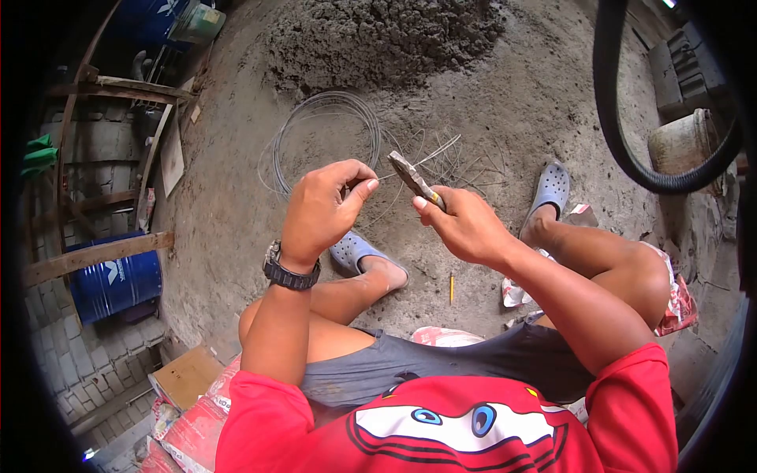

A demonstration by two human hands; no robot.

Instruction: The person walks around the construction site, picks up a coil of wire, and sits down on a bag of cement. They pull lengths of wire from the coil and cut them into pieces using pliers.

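My left hand (pixel 327 206), with a dark watch (pixel 292 268) on its wrist, pinches a thin wire between thumb and fingers. The wire runs to the right, toward the head of the pliers (pixel 412 178). My right hand (pixel 467 225) is closed around the handles of these pliers, whose worn metal head points up and left. Several bent wire ends (pixel 440 150) stick out beyond the pliers' head. Behind my hands, a coil of grey wire (pixel 374 134) lies on the ground, with loose tangled strands to its right.
A heap of wet grey mix (pixel 378 39) lies ahead. A yellow pencil-like stick (pixel 452 289) is on the ground between my feet. Blue drums (pixel 118 277) and wooden boards (pixel 102 257) stand left. At right are a black hose (pixel 611 102), a bucket (pixel 680 144) and grey blocks (pixel 684 69).
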